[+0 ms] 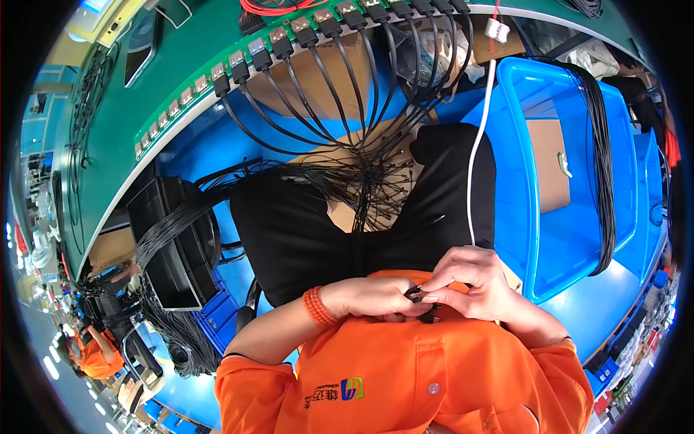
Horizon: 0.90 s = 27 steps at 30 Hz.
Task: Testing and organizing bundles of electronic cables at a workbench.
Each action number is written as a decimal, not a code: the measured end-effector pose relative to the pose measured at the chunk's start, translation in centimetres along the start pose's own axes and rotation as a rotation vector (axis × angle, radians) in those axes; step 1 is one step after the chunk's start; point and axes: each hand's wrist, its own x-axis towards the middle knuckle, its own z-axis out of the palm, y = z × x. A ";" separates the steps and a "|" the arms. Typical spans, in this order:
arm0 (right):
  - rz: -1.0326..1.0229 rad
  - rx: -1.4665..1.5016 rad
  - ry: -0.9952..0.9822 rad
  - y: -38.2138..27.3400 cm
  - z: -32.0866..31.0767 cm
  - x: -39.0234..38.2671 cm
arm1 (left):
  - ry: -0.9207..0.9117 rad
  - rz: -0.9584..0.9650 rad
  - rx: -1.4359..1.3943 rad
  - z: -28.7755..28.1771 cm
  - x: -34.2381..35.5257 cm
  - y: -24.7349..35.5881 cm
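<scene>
My left hand (376,296), with an orange bead bracelet at its wrist, is closed in front of my orange shirt. Between its fingers are small black cable connectors (414,294), whose exact kind is partly hidden. My right hand (473,281) meets it from the right, thumb and forefinger pinched on the same black pieces. Past my knees, many thin black cables (365,170) hang in a bundle over my lap. Several of their black plugs (304,36) sit in a row of metal sockets along a green circuit board (194,90); sockets at its left end hold no plug.
A white cord (476,159) with a white connector (497,30) hangs down beside my right leg. On the right, black cables (598,166) drape over a blue bin (531,239). Left of me stands a black tray (173,271) with cables across it. Farther left, another person (97,354) sits.
</scene>
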 end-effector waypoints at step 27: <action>0.112 -1.663 -0.090 -0.4 -12.5 6.0 | 1.742 0.501 1.158 -4.9 -10.0 2.1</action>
